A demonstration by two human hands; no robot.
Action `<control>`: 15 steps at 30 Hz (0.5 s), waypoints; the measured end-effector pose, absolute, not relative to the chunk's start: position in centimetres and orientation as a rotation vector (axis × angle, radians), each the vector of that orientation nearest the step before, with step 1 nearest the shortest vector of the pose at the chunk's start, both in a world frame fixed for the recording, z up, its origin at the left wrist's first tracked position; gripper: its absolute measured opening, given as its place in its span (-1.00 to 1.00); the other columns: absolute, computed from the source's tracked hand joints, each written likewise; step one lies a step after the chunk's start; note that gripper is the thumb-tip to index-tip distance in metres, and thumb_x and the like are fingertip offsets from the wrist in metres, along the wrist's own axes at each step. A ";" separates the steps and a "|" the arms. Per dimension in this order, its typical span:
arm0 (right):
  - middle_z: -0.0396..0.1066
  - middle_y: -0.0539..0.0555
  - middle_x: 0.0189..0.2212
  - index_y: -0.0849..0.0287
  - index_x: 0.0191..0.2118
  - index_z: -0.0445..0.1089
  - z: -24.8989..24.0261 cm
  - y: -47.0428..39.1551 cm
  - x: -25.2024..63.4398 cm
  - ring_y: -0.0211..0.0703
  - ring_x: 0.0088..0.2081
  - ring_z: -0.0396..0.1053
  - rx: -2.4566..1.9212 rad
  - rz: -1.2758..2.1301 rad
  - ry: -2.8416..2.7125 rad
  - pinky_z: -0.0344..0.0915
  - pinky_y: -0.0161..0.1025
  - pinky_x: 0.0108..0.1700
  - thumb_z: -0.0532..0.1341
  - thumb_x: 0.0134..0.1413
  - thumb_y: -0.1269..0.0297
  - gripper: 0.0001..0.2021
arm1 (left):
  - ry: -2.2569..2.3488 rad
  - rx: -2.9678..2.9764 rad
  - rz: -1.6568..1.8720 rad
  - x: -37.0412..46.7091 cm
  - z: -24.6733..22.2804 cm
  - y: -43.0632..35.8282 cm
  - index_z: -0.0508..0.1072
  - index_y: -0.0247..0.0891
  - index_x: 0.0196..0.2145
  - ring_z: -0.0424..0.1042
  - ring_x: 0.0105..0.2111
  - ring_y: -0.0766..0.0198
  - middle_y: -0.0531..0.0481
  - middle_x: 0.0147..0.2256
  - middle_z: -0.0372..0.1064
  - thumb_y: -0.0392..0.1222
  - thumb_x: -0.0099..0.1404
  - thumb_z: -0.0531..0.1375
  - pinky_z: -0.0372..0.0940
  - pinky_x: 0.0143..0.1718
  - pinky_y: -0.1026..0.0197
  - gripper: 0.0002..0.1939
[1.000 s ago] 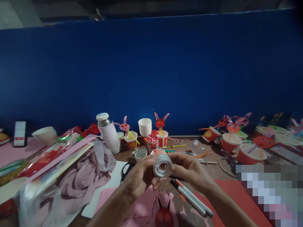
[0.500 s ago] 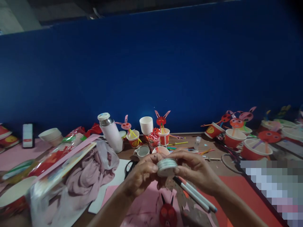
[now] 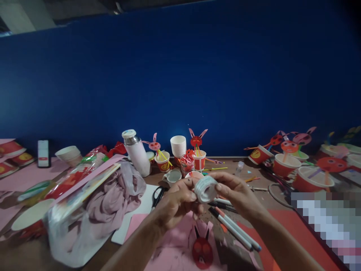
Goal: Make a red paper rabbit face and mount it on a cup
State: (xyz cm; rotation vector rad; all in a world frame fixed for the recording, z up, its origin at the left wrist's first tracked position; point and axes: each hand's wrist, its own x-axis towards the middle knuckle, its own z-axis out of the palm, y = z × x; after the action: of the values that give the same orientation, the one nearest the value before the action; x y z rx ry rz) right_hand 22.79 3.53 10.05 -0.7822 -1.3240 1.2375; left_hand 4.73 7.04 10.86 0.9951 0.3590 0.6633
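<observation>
A roll of pale tape (image 3: 206, 189) is held between both hands above the table, tilted so that its centre hole shows. My left hand (image 3: 176, 199) grips its left side, and the fingers of my right hand (image 3: 235, 190) are closed on its right side. Below the hands, a red paper face with pink and black ears (image 3: 202, 252) lies on pink paper (image 3: 172, 256). Two white-barrelled markers (image 3: 237, 229) rest to its right, partly over red paper (image 3: 287, 233).
Behind are a white flask (image 3: 138, 156), stacked paper cups (image 3: 178, 146) and a glass mug (image 3: 172, 177). Black scissors (image 3: 158, 196) lie left of my hands. Cups with paper figures (image 3: 286, 165) stand at right; a plastic bag with cloth (image 3: 104, 207) lies at left.
The tape roll has been turned from nearly edge-on, so its open centre now faces the camera more. The whole view has shifted slightly, moving the table objects rightward.
</observation>
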 end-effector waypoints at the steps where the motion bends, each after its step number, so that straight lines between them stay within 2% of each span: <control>1: 0.46 0.00 -0.34 0.03 -0.20 0.49 9.8 3.8 22.8 -0.29 -0.33 0.37 -0.796 1.246 -1.297 0.29 -0.34 -0.28 0.30 -0.03 0.12 -0.76 | 0.371 0.996 0.671 4.8 11.0 7.0 0.38 -0.37 -0.37 0.32 -0.63 0.39 0.02 -0.58 0.32 -0.25 -0.06 0.20 0.17 -0.66 0.41 -0.77; 6: 0.41 0.01 -0.44 0.16 -0.25 0.48 8.7 5.0 23.0 -0.34 -0.50 0.27 -0.866 1.268 -1.232 0.23 -0.37 -0.45 0.33 -0.12 0.07 -0.68 | 0.454 0.992 0.702 5.1 11.6 6.5 0.39 -0.38 -0.32 0.23 -0.65 0.45 0.04 -0.59 0.30 -0.30 0.01 0.21 0.15 -0.66 0.42 -0.78; 9: 0.37 -0.02 -0.52 0.18 -0.28 0.46 8.1 5.3 23.0 -0.35 -0.54 0.24 -0.846 1.316 -1.182 0.21 -0.36 -0.46 0.34 -0.13 0.07 -0.68 | 0.472 0.977 0.704 5.3 11.3 6.5 0.39 -0.36 -0.27 0.21 -0.68 0.46 0.06 -0.61 0.30 -0.34 0.02 0.20 0.13 -0.67 0.41 -0.75; 15: 0.35 -0.05 -0.53 0.19 -0.32 0.45 7.6 5.7 22.7 -0.37 -0.56 0.22 -0.821 1.360 -1.148 0.21 -0.36 -0.47 0.34 -0.13 0.06 -0.69 | 0.458 0.966 0.739 5.6 10.9 6.7 0.40 -0.38 -0.26 0.22 -0.68 0.47 0.03 -0.55 0.33 -0.26 0.00 0.26 0.14 -0.67 0.41 -0.70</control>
State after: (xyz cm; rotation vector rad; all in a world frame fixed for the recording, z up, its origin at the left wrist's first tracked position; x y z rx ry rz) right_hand 22.66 5.65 7.61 -0.8205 -1.1484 1.3598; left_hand 5.59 6.71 10.88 0.9660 0.4578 0.7389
